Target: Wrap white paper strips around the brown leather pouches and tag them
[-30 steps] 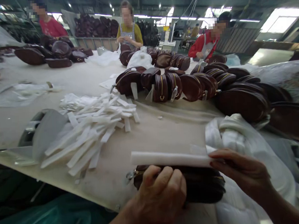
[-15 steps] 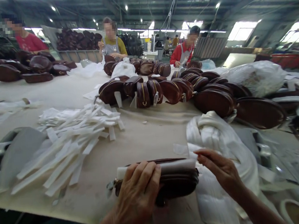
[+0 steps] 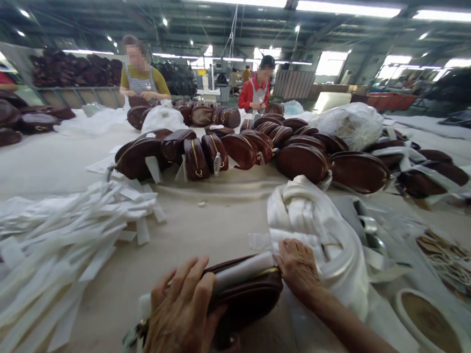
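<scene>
A dark brown leather bag with a gold zipper lies near the table's front edge. A white strip runs along its top over the zipper. My left hand is wrapped over the bag's left part, holding bag and strip. At the bag's right end, my right hand has its fingers bent together against the strip's end and the corner; whether it pinches anything is hidden. Beside it on the right lies a bundle of white wrapping material.
Loose white strips are heaped at left. Several brown bags stand in rows across the table. A tape roll lies front right. People work beyond the table, one in red, one in a checked apron.
The view has turned to the right. My right hand has come down onto the bag's right end, and the bag now tilts, its right end farther away. My left hand still holds it.
</scene>
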Motion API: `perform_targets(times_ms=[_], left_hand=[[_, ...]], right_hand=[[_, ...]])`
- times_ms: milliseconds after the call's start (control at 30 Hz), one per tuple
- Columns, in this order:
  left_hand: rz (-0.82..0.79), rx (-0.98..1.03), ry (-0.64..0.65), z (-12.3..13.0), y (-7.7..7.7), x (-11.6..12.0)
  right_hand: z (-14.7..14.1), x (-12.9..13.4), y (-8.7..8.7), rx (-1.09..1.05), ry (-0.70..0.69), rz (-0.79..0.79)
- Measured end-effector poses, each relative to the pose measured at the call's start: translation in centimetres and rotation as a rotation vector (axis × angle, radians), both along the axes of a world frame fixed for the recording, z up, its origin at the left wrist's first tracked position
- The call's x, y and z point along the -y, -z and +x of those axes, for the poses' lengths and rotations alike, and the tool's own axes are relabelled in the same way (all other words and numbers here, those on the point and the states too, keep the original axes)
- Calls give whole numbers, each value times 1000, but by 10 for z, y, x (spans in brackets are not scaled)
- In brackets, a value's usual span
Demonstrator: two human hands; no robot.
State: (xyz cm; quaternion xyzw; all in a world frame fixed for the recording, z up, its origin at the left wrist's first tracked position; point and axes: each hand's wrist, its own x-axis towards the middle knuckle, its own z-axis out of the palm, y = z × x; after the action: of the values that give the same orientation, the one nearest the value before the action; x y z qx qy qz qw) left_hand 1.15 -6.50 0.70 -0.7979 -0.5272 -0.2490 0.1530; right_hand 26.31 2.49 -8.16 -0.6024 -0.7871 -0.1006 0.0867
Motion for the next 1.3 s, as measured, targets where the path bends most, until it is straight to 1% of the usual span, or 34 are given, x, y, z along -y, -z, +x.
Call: perform_targets(times_ms=[133, 233, 300, 367, 433, 500, 567, 667, 733, 800, 867, 900, 1000, 1067, 1167, 1300], left_hand=[[-22, 74, 14, 0, 6, -3], [-18, 54, 11, -1, 7, -7], [-10, -6, 10, -3, 5, -12], [3, -59, 42, -7, 2, -18], [-40, -57, 76, -14, -2, -27], [-182, 31, 76, -25, -9, -38], [-411, 187, 30, -35, -16, -55], [-788, 419, -15, -45, -25, -86], [-954, 534, -4, -44, -25, -108], [-1093, 665, 15, -38, -19, -127], [-1233, 785, 26, -29, -7, -144], [-1292, 814, 27, -24, 1, -150], [-1394, 819, 21, -9, 24, -163], [-1423, 817, 13, -1, 37, -168], [-1431, 819, -12, 7, 47, -172], [-1453, 816, 15, 13, 45, -175]], right_hand=[[1, -3, 7, -54, -88, -8], [0, -4, 7, -89, -157, -25], [-3, -3, 6, -125, -215, -35], [-7, -1, 6, -177, -290, -53], [-11, 2, 8, -236, -377, -80], [-15, 7, 10, -302, -450, -114], [-18, 12, 11, -386, -492, -171], [-25, 22, 11, -540, -518, -269], [-30, 32, 12, -625, -518, -294], [-35, 45, 17, -682, -503, -306], [-39, 60, 28, -712, -435, -311], [-40, 67, 36, -717, -384, -307], [-39, 86, 58, -707, -224, -312], [-37, 93, 65, -692, -161, -335], [-41, 98, 61, -687, -139, -386], [-57, 103, 50, -692, -213, -538]])
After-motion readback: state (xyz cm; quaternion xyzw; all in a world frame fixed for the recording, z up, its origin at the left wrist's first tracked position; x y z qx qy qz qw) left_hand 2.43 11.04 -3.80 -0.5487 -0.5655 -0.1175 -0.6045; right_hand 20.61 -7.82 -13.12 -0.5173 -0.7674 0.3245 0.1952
